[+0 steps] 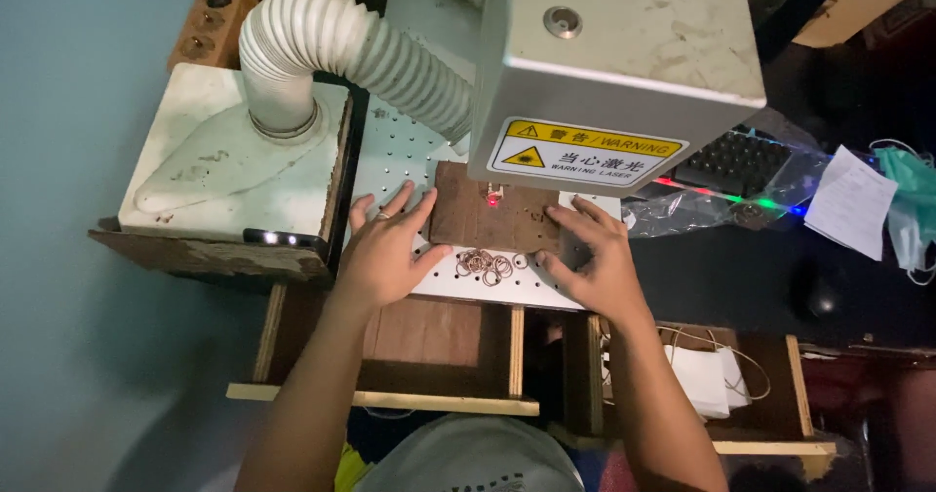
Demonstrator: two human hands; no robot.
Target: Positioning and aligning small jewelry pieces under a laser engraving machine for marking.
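Nearest the camera, two bare forearms reach up over a wooden frame (390,399) toward the perforated white worktop (390,156). The left hand (382,250) lies flat with its fingers spread, a ring on one of them, its fingertips resting against the left edge of the brown board (468,221). The right hand (597,258) is likewise released, not clenched — its fingers press on the board's right end and lower corner. Neither hand grasps anything; both only steady the board from its two sides.

Just in front of the board, between the two hands, a small heap of thin copper-coloured rings (486,264) lies loose on the worktop, touching neither hand as far as can be told.

On the board's far edge a red light spot (493,197) glows, directly beneath the grey laser head (614,53) with its yellow warning label. For the step to be done well, the board is best kept flat and square, pressed evenly from both sides so that it does not creep, and the fingers are best held at the edges, well away from the red spot. The rings would be better left undisturbed — a nudge from either wrist could scatter them.

Farther off, a ribbed white hose (361,48) runs from the head's side into a pale box (224,160) at left; a keyboard (736,165) under plastic wrap sits at right.
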